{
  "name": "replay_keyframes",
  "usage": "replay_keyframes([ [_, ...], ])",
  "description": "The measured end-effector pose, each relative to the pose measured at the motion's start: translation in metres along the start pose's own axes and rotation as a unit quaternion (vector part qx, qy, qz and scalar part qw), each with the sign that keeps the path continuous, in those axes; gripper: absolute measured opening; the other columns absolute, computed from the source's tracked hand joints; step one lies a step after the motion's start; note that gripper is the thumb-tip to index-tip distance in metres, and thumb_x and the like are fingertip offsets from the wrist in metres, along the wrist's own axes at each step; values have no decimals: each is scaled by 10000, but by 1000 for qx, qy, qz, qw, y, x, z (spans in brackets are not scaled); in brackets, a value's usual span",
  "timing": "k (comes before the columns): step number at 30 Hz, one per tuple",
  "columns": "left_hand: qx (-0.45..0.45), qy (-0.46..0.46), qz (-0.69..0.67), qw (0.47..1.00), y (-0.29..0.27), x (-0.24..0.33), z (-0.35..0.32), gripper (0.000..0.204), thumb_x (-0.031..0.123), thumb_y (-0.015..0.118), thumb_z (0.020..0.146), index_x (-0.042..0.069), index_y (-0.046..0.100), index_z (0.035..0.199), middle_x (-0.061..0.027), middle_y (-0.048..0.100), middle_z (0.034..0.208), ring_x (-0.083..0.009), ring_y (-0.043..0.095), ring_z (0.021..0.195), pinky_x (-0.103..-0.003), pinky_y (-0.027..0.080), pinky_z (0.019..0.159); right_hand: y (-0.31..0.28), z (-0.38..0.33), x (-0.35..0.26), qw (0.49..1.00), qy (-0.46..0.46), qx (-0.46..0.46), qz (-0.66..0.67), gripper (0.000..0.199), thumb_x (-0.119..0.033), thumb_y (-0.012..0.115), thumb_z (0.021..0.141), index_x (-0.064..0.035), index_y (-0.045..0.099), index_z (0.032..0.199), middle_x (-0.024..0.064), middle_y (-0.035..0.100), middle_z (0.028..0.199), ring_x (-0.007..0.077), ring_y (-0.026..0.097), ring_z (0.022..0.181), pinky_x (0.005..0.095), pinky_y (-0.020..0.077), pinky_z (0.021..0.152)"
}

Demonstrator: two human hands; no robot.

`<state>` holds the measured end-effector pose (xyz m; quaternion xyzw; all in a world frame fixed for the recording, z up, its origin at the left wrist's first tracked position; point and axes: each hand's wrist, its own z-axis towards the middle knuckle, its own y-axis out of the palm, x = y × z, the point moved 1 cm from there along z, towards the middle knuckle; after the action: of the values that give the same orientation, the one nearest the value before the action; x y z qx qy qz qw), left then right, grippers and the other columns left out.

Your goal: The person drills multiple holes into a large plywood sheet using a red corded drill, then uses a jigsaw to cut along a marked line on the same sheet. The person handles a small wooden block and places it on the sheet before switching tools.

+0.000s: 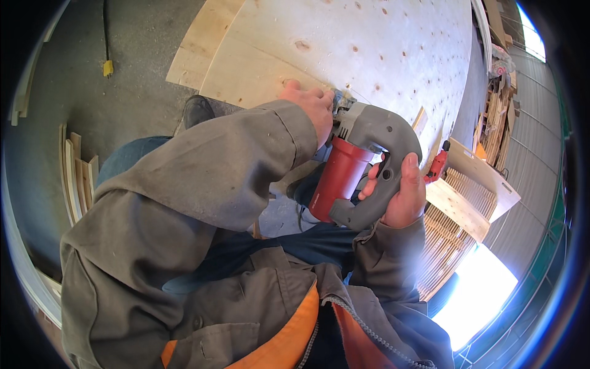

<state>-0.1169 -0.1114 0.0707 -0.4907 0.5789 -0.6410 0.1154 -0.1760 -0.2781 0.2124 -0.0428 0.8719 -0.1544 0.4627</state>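
Observation:
A red and grey power saw (353,166) sits against the near edge of a large pale plywood sheet (369,49). My right hand (399,190) is wrapped around the saw's grey rear handle. My left hand (307,104) grips the front of the tool, down on the plywood edge, with my grey sleeve reaching across from the left. The blade end is hidden behind my left hand. A second plywood sheet (196,49) lies under the first, its edge sticking out at the left.
Grey concrete floor with a black cable and yellow plug (107,66) at top left. Thin wood strips (77,178) lie at the left. A dark shoe (198,112) stands by the sheet. At the right are a stack of slats (448,234), a red tool (437,163) and stacked timber (498,117).

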Motion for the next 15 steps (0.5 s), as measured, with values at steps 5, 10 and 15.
replay_keyframes([
  [5, 26, -1, -6, 1000, 2, 0, 1, 600, 208, 695, 812, 20, 606, 1375, -85, 514, 1547, -168, 569, 1273, -418, 467, 908, -1, 1, 0, 1000, 0, -14, 4, 585, -565, 463, 1052, 5, 574, 1117, 114, 643, 811, 177, 631, 571, 324, 555, 525],
  [10, 26, -1, -10, 1000, -1, -1, 0, 556, 195, 658, 837, 26, 617, 1364, -87, 517, 1548, -167, 576, 1268, -418, 466, 894, 0, 3, -2, 1000, -8, -22, 10, 576, -556, 453, 1059, 4, 576, 1112, 113, 642, 812, 178, 631, 572, 326, 556, 527],
  [15, 25, -4, -14, 1000, -2, -1, 1, 544, 187, 644, 848, 31, 616, 1369, -83, 509, 1559, -166, 574, 1273, -420, 464, 894, 0, 5, -3, 1000, -8, -22, 10, 578, -557, 449, 1060, 6, 574, 1104, 114, 640, 813, 179, 629, 571, 328, 555, 526],
])
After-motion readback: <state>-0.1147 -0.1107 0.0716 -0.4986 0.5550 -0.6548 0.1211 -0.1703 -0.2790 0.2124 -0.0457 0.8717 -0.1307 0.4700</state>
